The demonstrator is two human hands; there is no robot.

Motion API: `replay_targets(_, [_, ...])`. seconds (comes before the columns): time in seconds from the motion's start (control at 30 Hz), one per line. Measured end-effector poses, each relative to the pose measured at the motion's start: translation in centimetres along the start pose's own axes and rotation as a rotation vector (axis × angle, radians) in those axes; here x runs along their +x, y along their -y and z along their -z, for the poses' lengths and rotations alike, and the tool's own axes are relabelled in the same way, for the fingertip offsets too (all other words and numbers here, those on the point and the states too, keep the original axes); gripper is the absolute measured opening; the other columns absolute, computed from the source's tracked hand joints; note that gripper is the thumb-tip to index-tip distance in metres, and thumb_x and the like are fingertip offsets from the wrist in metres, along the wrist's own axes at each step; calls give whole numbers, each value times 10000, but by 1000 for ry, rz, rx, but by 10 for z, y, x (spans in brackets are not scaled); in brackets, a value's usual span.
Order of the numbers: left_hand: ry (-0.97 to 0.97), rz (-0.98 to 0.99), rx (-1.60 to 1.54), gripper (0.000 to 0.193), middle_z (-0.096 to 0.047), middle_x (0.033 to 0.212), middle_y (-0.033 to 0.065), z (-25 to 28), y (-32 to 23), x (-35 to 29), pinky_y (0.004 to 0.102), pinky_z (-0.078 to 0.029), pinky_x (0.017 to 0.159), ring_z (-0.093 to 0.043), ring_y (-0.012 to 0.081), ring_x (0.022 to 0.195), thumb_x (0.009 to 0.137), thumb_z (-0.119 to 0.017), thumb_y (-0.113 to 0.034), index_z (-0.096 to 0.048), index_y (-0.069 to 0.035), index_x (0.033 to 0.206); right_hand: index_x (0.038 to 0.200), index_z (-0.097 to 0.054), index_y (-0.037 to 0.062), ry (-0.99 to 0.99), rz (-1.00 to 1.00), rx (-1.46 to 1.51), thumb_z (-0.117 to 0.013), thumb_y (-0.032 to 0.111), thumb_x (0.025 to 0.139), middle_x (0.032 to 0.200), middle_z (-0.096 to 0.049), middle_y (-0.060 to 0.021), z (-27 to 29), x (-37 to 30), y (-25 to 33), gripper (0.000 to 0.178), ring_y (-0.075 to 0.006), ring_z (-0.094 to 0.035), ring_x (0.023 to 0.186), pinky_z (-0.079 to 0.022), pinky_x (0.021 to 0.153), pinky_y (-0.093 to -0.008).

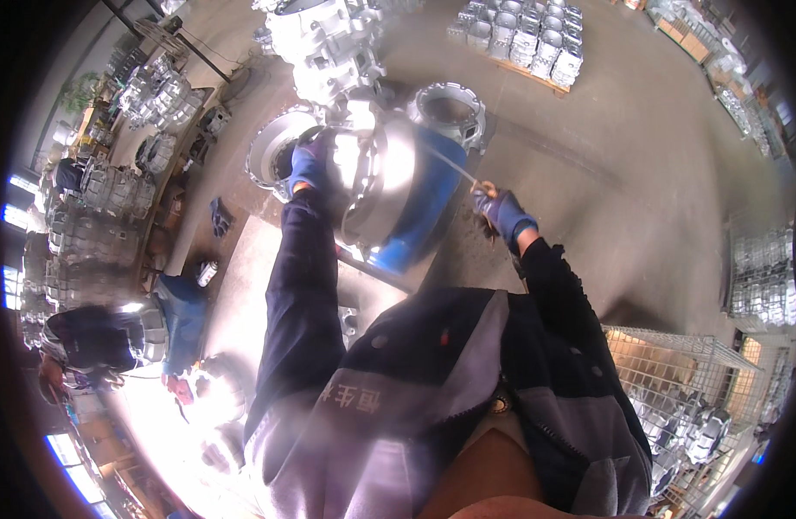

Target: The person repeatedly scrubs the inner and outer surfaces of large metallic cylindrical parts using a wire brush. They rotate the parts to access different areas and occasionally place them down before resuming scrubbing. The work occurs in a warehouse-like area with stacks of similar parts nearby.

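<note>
Silver cast metal: main housing (389, 173) located at 12 o'clock from view ctr, directly beside blue drum (439, 186) on its 3 o'clock side; whether drum bears it can't tell (glare, blur). Rod tool (450, 163): loc. approx. 1 o'clock from ctr, betw. R hand and housing.

Grip, R hand (501, 212) (2 o'clock, gloved): fingers closed round near end of rod tool. Grip, L hand (304, 169) (10–11 o'clock, gloved): on or just beside housing's 10 o'clock edge; finger closure can't tell.

Step in hand (judgement): rod applied to housing edge, L hand steadying. Contact at tip not confirmed; tip blends w/ bright surf. Next move prob. calls for: brace w/ L hand, set tip on edge, controlled stroke along rim, L fingers clear of tool path.

Orientation: rod tip points approx. 10 o'clock, held end 4 o'clock; long axis 10–4, straight. Housing: visible long axis approx. 12–6, slight lean to 1–7; mouth dir. can't tell.

Adj. parts: ring casting (261, 156) at 10–11 o'clock, outboard of L hand; 2nd ring casting (477, 121) at 1 o'clock; casting stack (324, 65) at 11–12 o'clock.
</note>
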State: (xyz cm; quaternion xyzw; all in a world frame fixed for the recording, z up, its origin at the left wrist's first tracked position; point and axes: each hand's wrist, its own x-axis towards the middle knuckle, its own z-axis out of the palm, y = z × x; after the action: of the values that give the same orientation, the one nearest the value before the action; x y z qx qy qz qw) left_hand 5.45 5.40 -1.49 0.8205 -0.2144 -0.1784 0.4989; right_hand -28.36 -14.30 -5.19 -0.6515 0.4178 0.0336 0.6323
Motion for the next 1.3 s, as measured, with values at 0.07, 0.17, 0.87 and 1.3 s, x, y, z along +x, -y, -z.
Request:
replay_targets(0.07, [-114, -236, -642, 468, -600, 1153, 105, -18, -20, -20, 284, -438, 906, -564, 206, 1054, 876, -622, -193, -470, -11, 1280, 1019, -610, 112, 31, 41, -179, -589, 282, 883, 704, -592, -16, -12, -4, -18, 218, -103, -544, 531, -450, 449, -278])
replay_targets(0.17, [104, -477, -458, 390, -609, 1107, 113, -32, -41, -44, 295, -470, 835, -582, 207, 979, 835, -614, -145, -525, -38, 1199, 1004, -590, 78, 323, -29, -156, -531, 211, 910, 654, -563, -19, -22, -11, -30, 173, -110, -530, 499, -415, 424, -274])
replay_targets(0.87, [-200, -306, 330, 362, -673, 853, 157, -76, -54, -1, 374, -494, 768, -645, 323, 839, 742, -661, -384, -636, -142, 1009, 1060, -588, 108, 107, 220, 245, -562, 347, 901, 634, -555, -22, 15, -28, 29, 288, -114, -519, 472, -389, 400, -275])
replay_targets(1.3, [-150, -466, 276, 331, -659, 891, 101, -69, -28, 24, 292, -497, 683, -614, 149, 759, 824, -664, -204, -576, -75, 1116, 1070, -589, 77, 344, -42, 88, -543, 122, 874, 737, -581, -33, 12, -84, -54, 206, -130, -577, 516, -471, 390, -261])
